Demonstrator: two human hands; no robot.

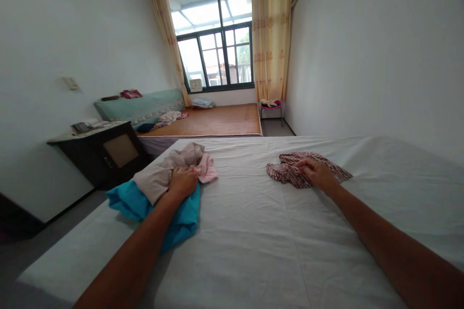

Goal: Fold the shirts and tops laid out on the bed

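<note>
Both forearms run up from the bottom edge across the white sheet (253, 231), and I read them near to far. My left hand (183, 182) rests on a heap of clothes at the bed's left edge: a blue garment (181, 217) lowest and nearest me, a beige garment (163, 176) over it, a pink piece (208, 169) just past the knuckles. Its fingers are curled shut into the beige cloth, gripping it. My right hand (317, 174) lies flat on a red striped garment (290, 174), fingers spread loosely and pressing down, not closed round anything. That striped piece is crumpled, its long axis running left to right across the bed; most of it lies to the left of the fingertips, a smaller tail to the right. It sits well apart from the heap, bare sheet between, so the right hand is clearly the nearer one. Farther off stand a dark cabinet (108, 154), a second bed with a woven mat (213, 120), a small stool (271, 106) and the window (217, 43).
</note>
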